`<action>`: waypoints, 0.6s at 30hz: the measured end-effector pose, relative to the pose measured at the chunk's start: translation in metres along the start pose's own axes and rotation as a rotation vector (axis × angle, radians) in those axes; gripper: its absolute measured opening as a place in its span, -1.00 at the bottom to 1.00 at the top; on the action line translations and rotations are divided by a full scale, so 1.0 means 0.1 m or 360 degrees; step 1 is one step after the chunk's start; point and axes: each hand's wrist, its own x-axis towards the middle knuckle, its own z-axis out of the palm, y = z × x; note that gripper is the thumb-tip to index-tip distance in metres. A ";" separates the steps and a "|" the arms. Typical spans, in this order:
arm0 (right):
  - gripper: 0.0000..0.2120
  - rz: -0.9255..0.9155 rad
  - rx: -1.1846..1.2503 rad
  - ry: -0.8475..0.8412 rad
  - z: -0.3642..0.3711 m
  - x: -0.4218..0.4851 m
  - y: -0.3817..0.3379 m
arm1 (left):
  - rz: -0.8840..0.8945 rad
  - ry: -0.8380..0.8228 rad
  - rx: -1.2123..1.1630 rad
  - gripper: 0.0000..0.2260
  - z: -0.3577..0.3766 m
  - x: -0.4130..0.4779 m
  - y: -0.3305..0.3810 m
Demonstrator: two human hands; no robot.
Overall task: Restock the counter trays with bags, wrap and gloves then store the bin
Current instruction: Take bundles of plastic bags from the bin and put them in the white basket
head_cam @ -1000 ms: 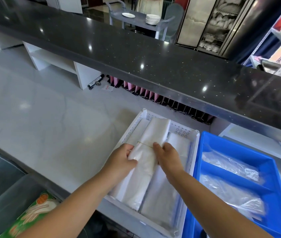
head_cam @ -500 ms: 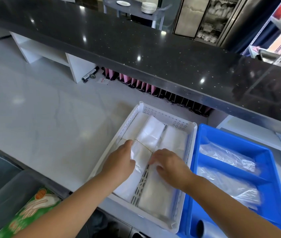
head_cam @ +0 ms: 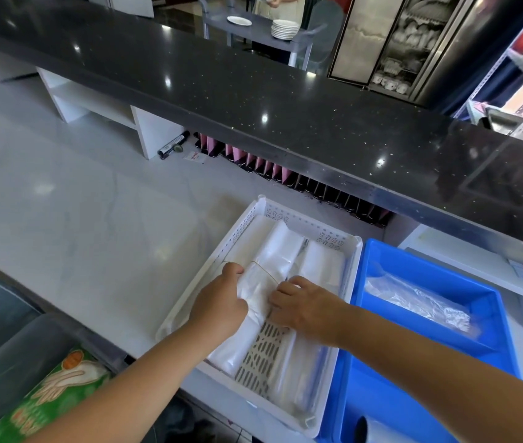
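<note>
A white perforated tray (head_cam: 288, 217) sits on the counter in front of me with stacks of clear plastic bags in it. My left hand (head_cam: 221, 302) is closed around a banded bundle of bags (head_cam: 273, 260), held by a thin rubber band. My right hand (head_cam: 301, 302) rests its fingers on the same bundle's right side, over the tray's middle. Another flat stack of bags (head_cam: 320, 266) lies along the tray's right wall. A blue tray (head_cam: 413, 260) to the right holds clear plastic packs (head_cam: 419, 302). A green glove box (head_cam: 52, 391) lies in a translucent bin (head_cam: 7, 353) at lower left.
A black raised countertop (head_cam: 253, 100) overhangs the white work surface (head_cam: 78, 219). Pink and black dividers (head_cam: 269, 167) and a marker (head_cam: 173, 145) sit under the overhang. A roll (head_cam: 378, 430) shows at the blue tray's near end. A person stands by a plate cart (head_cam: 282, 27) beyond.
The bundle has shifted left in the tray, exposing a strip of perforated floor. My right hand slid down onto the bundle's side, and the view tilted slightly.
</note>
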 end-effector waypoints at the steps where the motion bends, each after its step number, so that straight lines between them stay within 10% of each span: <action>1: -0.79 0.0000 0.0042 -0.0009 0.00 -0.03 0.01 | -0.0002 0.0037 -0.0041 -0.54 0.02 -0.02 0.02; 18: -0.72 0.0141 -0.0276 -0.0011 -0.09 0.08 -0.08 | -0.0053 -0.0176 -0.0246 -0.47 0.05 -0.04 -0.05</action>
